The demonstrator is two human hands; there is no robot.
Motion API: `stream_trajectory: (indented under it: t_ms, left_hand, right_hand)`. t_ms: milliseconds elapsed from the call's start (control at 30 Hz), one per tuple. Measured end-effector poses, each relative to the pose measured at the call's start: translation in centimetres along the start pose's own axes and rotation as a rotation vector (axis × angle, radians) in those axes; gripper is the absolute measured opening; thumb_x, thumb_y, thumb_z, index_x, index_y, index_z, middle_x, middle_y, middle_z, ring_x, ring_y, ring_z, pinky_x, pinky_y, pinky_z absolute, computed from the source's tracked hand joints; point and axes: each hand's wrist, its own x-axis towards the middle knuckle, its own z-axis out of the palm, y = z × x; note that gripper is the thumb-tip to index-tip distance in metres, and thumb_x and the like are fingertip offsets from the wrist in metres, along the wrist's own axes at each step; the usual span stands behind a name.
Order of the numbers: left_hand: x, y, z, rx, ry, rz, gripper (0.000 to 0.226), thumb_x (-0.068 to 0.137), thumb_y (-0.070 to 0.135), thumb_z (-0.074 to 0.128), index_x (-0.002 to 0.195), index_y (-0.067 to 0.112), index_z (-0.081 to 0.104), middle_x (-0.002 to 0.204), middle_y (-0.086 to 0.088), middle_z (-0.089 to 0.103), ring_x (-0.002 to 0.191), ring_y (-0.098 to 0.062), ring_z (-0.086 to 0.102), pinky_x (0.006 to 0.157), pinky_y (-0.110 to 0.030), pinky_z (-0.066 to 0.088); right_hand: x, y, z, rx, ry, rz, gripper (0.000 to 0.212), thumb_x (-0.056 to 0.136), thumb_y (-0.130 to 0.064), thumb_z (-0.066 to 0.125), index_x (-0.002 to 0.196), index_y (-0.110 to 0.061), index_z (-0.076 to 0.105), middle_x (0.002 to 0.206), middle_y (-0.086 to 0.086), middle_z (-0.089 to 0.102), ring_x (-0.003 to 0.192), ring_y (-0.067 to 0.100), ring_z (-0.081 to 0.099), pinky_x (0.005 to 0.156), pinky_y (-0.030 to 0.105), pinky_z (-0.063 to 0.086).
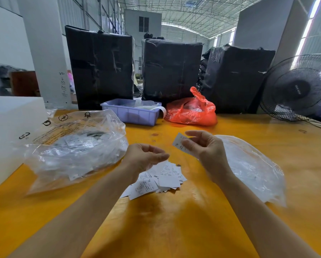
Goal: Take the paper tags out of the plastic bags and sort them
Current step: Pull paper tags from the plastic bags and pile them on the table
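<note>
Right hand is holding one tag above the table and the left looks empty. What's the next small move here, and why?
Probably lower the right hand and drop its paper tag onto the loose pile of tags lying between the forearms. The tag is already out of any bag, pinched in the fingers, while the left hand hangs loosely curled and holds nothing. The big clear bag at left has more inside.
</note>
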Motion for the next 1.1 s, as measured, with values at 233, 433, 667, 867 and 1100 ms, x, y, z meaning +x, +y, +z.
stream_trajectory:
  t_ms: [233, 433, 667, 867, 1100]
  left_hand:
    - [-0.14, -0.19, 0.29, 0.065, -0.05, -0.005, 0.012, 0.066, 0.011, 0.082, 0.071, 0.013, 0.071, 0.066, 0.0, 0.069, 0.067, -0.011, 0.06, 0.061, -0.02, 0.045]
    - [-0.13, -0.12, 0.33, 0.098, -0.08, -0.012, 0.012, 0.067, 0.009, 0.081, 0.074, 0.01, 0.071, 0.073, 0.0, 0.073, 0.068, -0.008, 0.065, 0.057, -0.017, 0.048]
    - [-0.31, 0.06, 0.14, 0.15, -0.16, -0.03, 0.012, 0.066, 0.013, 0.082, 0.076, 0.014, 0.074, 0.078, -0.002, 0.074, 0.07, -0.01, 0.065, 0.064, -0.02, 0.05]
    - [-0.26, 0.28, -0.08, 0.177, -0.158, -0.065, 0.015, 0.065, 0.014, 0.083, 0.077, 0.012, 0.074, 0.085, -0.008, 0.072, 0.079, -0.019, 0.061, 0.074, -0.028, 0.049]
    - [-0.25, 0.29, -0.15, 0.237, -0.166, -0.072, 0.021, 0.064, 0.013, 0.083, 0.082, 0.008, 0.072, 0.066, 0.0, 0.068, 0.061, -0.01, 0.06, 0.059, -0.02, 0.048]
  right_hand:
    - [-0.12, -0.08, 0.63, -0.142, -0.007, -0.125, 0.013, 0.079, -0.007, 0.073, 0.08, -0.019, 0.073, 0.082, -0.007, 0.07, 0.077, 0.002, 0.067, 0.064, 0.014, 0.051]
    - [-0.04, 0.17, 0.66, -0.245, -0.009, -0.184, 0.014, 0.08, -0.007, 0.072, 0.081, -0.021, 0.072, 0.081, -0.01, 0.069, 0.08, 0.008, 0.067, 0.067, 0.015, 0.053]
    - [-0.16, 0.17, 0.65, -0.272, -0.045, -0.203, 0.018, 0.08, -0.007, 0.072, 0.079, -0.024, 0.072, 0.079, -0.013, 0.069, 0.078, 0.003, 0.067, 0.065, 0.015, 0.053]
    - [-0.3, -0.17, 0.45, -0.29, -0.125, -0.156, 0.021, 0.08, -0.003, 0.071, 0.076, -0.024, 0.072, 0.076, -0.012, 0.068, 0.074, 0.003, 0.065, 0.063, 0.015, 0.052]
    - [-0.46, -0.17, 0.37, -0.328, -0.306, -0.031, 0.008, 0.078, -0.006, 0.072, 0.082, -0.012, 0.075, 0.079, -0.003, 0.07, 0.073, 0.004, 0.063, 0.066, 0.017, 0.049]
